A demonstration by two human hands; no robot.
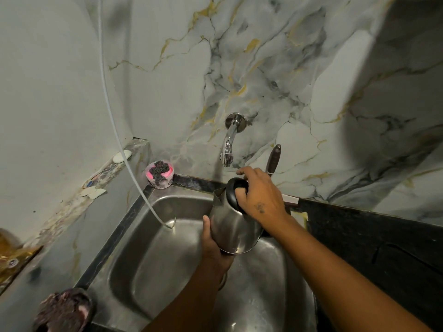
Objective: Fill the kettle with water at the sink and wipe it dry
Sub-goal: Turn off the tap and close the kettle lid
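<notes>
Left hand (pixel 212 240) cups the kettle (pixel 233 226) body, right hand (pixel 260 194) grips its lid, over the sink (pixel 134 238); filling pending, requiring lid opened beneath the tap (pixel 229 142).

1. Both forearms are bare all the way to the frame's lower edge; no sleeve shows.
2. The right hand (pixel 260 195) carries a small dark tattoo on its back, its design too small to make out.
3. The left hand (pixel 212 243) shows no ring, watch or band.
</notes>
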